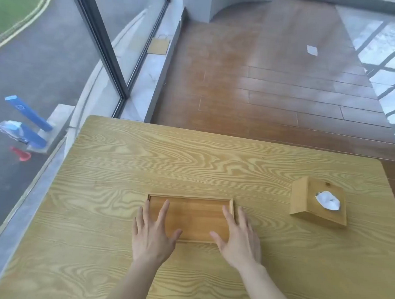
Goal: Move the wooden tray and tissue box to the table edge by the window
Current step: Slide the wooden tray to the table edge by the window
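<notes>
Wooden tray (194, 217) bare, open hands (152, 232) flanking it; tissue box (318, 204) – tissue showing

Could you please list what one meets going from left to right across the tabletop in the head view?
Left hand → wooden tray → right hand → tissue box, standing apart near the table's right side.

Pale yellow desk (191, 162) with swirling grain; amber-brown wooden tray (195, 214); light tan tissue box (303, 198) holding a white tissue (327, 200).
</notes>
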Demonstrator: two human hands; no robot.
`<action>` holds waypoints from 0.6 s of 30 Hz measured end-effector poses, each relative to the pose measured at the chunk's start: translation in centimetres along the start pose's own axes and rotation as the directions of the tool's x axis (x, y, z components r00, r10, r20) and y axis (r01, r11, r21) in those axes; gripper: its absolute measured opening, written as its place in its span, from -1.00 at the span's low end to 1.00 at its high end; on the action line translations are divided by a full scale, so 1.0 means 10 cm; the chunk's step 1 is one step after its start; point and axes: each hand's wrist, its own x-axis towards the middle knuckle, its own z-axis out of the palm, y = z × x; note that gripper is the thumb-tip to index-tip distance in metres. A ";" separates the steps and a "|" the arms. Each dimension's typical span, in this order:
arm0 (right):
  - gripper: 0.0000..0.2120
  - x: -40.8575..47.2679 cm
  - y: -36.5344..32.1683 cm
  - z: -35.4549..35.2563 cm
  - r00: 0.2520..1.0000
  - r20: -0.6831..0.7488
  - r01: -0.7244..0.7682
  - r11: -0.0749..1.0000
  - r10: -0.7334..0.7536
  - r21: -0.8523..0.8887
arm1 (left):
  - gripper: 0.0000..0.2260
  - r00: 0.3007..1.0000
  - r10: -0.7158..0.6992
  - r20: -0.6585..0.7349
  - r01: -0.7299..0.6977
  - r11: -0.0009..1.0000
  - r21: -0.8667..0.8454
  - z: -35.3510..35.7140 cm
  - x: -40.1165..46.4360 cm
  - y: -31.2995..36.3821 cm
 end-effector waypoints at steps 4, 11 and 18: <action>-0.19 0.00 0.00 0.12 0.998 0.035 -0.044 0.999 0.044 0.022 | -0.18 0.997 -0.080 0.019 0.081 0.996 -0.039 0.06 0.02 -0.05; -0.18 0.03 -0.07 0.21 0.995 0.045 -0.090 0.995 0.088 0.033 | -0.17 0.988 -0.147 0.045 0.150 0.983 -0.101 0.07 0.06 -0.09; -0.20 0.08 -0.22 0.22 0.986 0.056 -0.158 0.987 0.158 -0.019 | -0.17 0.987 -0.162 0.018 0.163 0.976 -0.141 0.11 0.14 -0.19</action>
